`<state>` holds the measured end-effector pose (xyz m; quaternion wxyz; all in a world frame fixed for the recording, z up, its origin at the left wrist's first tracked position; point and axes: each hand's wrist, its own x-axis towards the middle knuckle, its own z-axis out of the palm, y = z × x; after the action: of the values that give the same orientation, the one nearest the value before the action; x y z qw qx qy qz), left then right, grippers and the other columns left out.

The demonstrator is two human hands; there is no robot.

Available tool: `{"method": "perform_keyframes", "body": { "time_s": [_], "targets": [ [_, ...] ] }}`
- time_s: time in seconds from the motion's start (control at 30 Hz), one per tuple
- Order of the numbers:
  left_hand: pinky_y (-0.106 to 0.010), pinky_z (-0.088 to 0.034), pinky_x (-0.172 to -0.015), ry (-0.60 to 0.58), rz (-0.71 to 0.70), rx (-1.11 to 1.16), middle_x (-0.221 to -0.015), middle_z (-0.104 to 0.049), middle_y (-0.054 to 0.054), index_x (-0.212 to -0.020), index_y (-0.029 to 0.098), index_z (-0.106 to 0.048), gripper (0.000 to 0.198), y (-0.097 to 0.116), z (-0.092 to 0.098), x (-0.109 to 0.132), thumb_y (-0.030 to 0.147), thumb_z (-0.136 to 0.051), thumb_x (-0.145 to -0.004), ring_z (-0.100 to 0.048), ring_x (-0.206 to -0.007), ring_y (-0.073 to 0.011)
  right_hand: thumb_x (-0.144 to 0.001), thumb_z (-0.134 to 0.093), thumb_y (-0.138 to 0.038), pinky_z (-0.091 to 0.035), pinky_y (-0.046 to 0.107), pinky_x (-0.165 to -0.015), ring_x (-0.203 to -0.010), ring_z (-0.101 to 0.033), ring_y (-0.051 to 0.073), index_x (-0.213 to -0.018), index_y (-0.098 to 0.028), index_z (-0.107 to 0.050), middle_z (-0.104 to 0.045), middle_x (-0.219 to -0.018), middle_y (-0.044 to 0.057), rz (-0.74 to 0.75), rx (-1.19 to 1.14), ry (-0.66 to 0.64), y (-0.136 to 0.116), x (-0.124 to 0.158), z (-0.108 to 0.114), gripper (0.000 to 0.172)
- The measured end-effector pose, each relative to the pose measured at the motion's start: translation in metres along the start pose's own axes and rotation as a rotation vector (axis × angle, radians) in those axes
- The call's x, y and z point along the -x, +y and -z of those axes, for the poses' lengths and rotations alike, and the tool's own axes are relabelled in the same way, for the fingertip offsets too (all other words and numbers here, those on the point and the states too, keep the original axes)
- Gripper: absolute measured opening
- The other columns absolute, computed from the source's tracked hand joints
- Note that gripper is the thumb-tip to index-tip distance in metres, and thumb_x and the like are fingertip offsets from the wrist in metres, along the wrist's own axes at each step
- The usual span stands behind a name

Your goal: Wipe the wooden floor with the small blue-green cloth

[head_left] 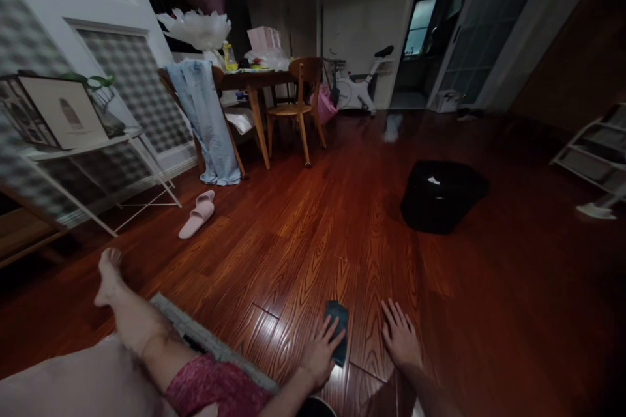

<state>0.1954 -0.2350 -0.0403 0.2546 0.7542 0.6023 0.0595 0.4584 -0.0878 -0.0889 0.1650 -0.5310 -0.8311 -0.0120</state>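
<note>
And the dark cloth [336, 309] is down on the wooden floor [303, 260], left hand [323, 344] spread across it; right hand [402, 335], empty, fingers parted! What's left, I can't tell.

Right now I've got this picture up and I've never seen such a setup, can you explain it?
There's no machine here, just a person's two bare hands. The single picture comes from a camera worn on that person's head, looking forward and down. The left hand rests, fingers spread, on a dark cloth lying on the wood-grain floor. The right hand is palm down nearby, with nothing visible in it. Farther out on the floor are pink slippers and a black boxy object, hard to identify.
</note>
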Motion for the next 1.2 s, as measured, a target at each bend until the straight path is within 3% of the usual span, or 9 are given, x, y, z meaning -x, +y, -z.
{"method": "perform_keyframes", "body": {
  "time_s": [0.13, 0.27, 0.37, 0.47, 0.63, 0.77, 0.9, 1.07, 1.2],
  "targets": [
    [-0.061, -0.009, -0.124, 0.051, 0.161, -0.079, -0.169, -0.005, 0.000, -0.161, 0.035, -0.017, 0.087, -0.025, 0.025, 0.006, 0.019, -0.054, -0.084, -0.003, -0.155, -0.0286, -0.093, -0.030, -0.027, -0.026, 0.047, -0.120, -0.148, -0.034, 0.023, -0.154, -0.022, -0.042, -0.045, -0.158, 0.007, -0.007, 0.010, -0.002, -0.001, 0.000, 0.002, 0.062],
    [-0.062, -0.017, -0.122, 0.274, 0.607, -0.158, -0.168, -0.015, -0.007, -0.160, 0.028, -0.027, 0.079, -0.071, 0.051, 0.033, 0.011, -0.048, -0.086, -0.011, -0.154, -0.0305, -0.092, -0.031, -0.026, -0.027, 0.049, -0.120, -0.149, -0.034, 0.024, -0.155, -0.023, -0.040, -0.046, -0.157, 0.007, -0.006, 0.005, -0.006, -0.002, -0.001, 0.003, 0.063],
    [-0.065, -0.027, -0.117, 0.429, 0.970, -0.167, -0.166, -0.021, -0.015, -0.157, 0.022, -0.034, 0.066, -0.103, 0.056, 0.059, 0.015, -0.043, -0.093, -0.020, -0.152, -0.0352, -0.092, -0.031, -0.026, -0.027, 0.049, -0.120, -0.149, -0.033, 0.024, -0.156, -0.026, -0.036, -0.045, -0.158, 0.006, -0.009, -0.002, -0.005, -0.003, 0.000, 0.004, 0.064],
    [-0.063, -0.032, -0.115, 0.496, 1.117, -0.184, -0.164, -0.027, -0.019, -0.157, 0.017, -0.036, 0.062, -0.117, 0.050, 0.072, 0.019, -0.043, -0.095, -0.025, -0.150, -0.0380, -0.093, -0.030, -0.026, -0.026, 0.048, -0.120, -0.149, -0.032, 0.023, -0.156, -0.025, -0.038, -0.044, -0.158, 0.005, -0.011, -0.001, -0.003, -0.003, 0.000, 0.004, 0.063],
    [-0.060, -0.025, -0.120, 0.471, 0.918, -0.172, -0.164, -0.026, -0.016, -0.160, 0.019, -0.028, 0.071, -0.089, 0.040, 0.050, 0.016, -0.046, -0.091, -0.017, -0.152, -0.0378, -0.094, -0.029, -0.026, -0.027, 0.047, -0.120, -0.150, -0.031, 0.022, -0.154, -0.022, -0.040, -0.043, -0.159, 0.007, -0.002, 0.011, -0.002, -0.002, 0.001, 0.004, 0.062],
    [-0.055, -0.010, -0.126, 0.233, 0.556, -0.102, -0.169, -0.006, -0.007, -0.161, 0.021, -0.025, 0.079, -0.042, 0.035, 0.025, 0.012, -0.048, -0.086, 0.002, -0.154, -0.0325, -0.094, -0.029, -0.027, -0.026, 0.047, -0.120, -0.150, -0.031, 0.022, -0.153, -0.021, -0.042, -0.043, -0.159, 0.007, 0.001, 0.034, -0.011, -0.002, 0.001, 0.004, 0.061],
    [-0.055, -0.009, -0.125, 0.038, 0.252, 0.007, -0.168, 0.009, 0.002, -0.161, 0.030, -0.019, 0.088, -0.007, 0.020, 0.008, 0.014, -0.052, -0.082, 0.010, -0.154, -0.0292, -0.094, -0.030, -0.027, -0.026, 0.047, -0.120, -0.150, -0.032, 0.023, -0.154, -0.021, -0.042, -0.043, -0.159, 0.007, 0.000, 0.035, -0.017, -0.001, 0.001, 0.003, 0.062],
    [-0.063, -0.005, -0.124, 0.003, 0.171, -0.007, -0.169, 0.004, 0.004, -0.161, 0.036, -0.017, 0.086, -0.005, 0.018, 0.003, 0.018, -0.053, -0.084, 0.003, -0.155, -0.0286, -0.093, -0.031, -0.026, -0.027, 0.048, -0.120, -0.149, -0.034, 0.022, -0.154, -0.023, -0.041, -0.044, -0.159, 0.006, 0.003, 0.022, -0.007, 0.000, 0.000, 0.003, 0.062],
    [-0.064, -0.003, -0.123, 0.051, 0.313, -0.076, -0.169, 0.000, 0.002, -0.161, 0.035, -0.017, 0.089, -0.025, 0.039, 0.011, 0.015, -0.052, -0.082, 0.000, -0.155, -0.0298, -0.093, -0.031, -0.026, -0.027, 0.048, -0.120, -0.148, -0.035, 0.023, -0.153, -0.022, -0.043, -0.045, -0.158, 0.007, 0.004, 0.021, 0.000, -0.001, 0.000, 0.004, 0.061]
  ]
}}
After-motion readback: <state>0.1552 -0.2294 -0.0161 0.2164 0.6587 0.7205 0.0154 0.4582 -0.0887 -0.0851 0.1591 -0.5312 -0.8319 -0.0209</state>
